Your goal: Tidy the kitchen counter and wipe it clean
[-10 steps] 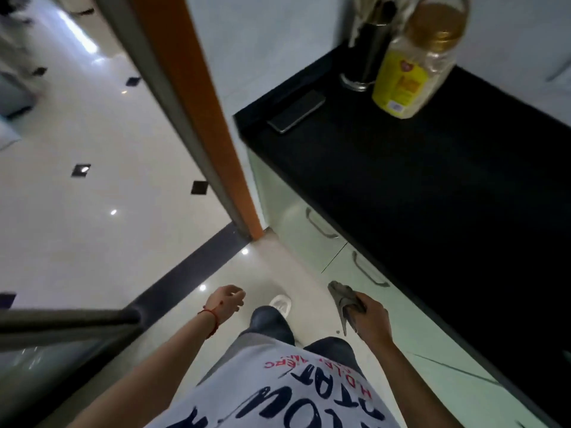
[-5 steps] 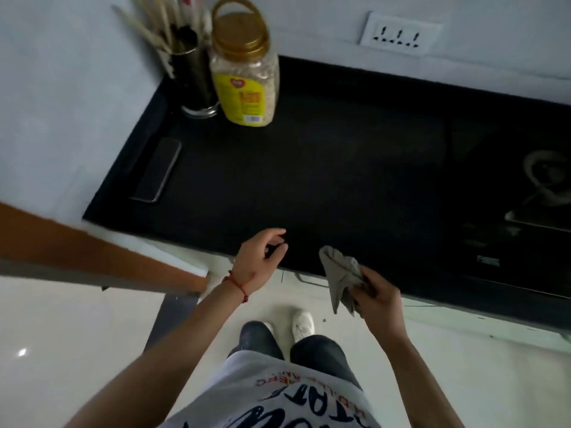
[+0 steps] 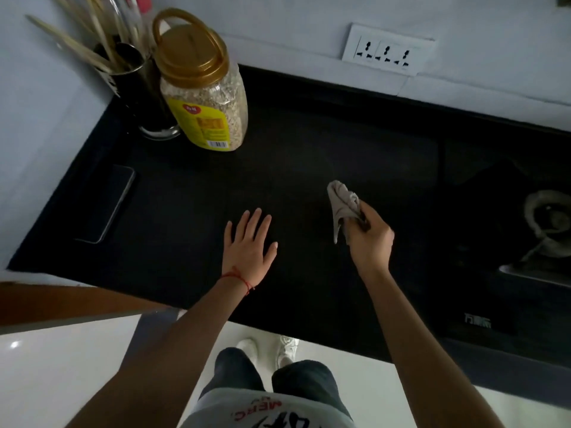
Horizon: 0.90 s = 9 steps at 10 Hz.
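A black counter [image 3: 309,149] fills the middle of the view. My right hand [image 3: 369,239] hovers over it, shut on a bunched grey cloth [image 3: 343,200] that sticks up past the fingers. My left hand [image 3: 248,245] lies flat on the counter with fingers spread and holds nothing; a red thread circles its wrist. At the back left stand a jar of oats [image 3: 207,97] with a gold lid and a dark utensil holder [image 3: 136,84] with chopsticks. A dark phone [image 3: 108,202] lies near the counter's left edge.
A gas stove burner [image 3: 547,223] sits in the counter at the right. A white wall socket [image 3: 386,50] is on the back wall. A wall closes off the left side, with an orange door frame [image 3: 61,301] below it. My shoes [image 3: 268,350] stand on pale floor.
Both hands moved forward from the counter's front edge to over its surface. My left hand opened flat on the counter; my right hand still grips the cloth.
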Motion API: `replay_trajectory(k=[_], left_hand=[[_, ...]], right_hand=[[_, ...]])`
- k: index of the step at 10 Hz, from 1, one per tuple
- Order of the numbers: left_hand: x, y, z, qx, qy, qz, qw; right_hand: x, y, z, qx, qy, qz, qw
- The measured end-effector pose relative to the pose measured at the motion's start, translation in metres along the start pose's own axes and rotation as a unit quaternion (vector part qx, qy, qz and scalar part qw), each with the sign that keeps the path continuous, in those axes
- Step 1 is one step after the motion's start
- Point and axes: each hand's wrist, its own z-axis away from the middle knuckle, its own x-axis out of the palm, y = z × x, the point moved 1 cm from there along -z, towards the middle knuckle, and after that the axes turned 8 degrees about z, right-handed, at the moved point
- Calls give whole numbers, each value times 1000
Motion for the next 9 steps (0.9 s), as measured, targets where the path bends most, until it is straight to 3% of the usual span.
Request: replay_trajectory(k=[3,6,8,9], left_hand=[[6,-2,-6,-5,30,-18,999],[7,-2,-8,-9,50,-35,998],[8,-3,-7,-3,59,-37,998],[7,-2,-7,-8,64,-29,997]], right_hand=[[42,-43,-128,-122,61,123,983],[79,-37,-193,-201,-17,294,934],[68,-33,-187,-211,-75,290,930],[54,-35,-169,-189,-31,220,957]])
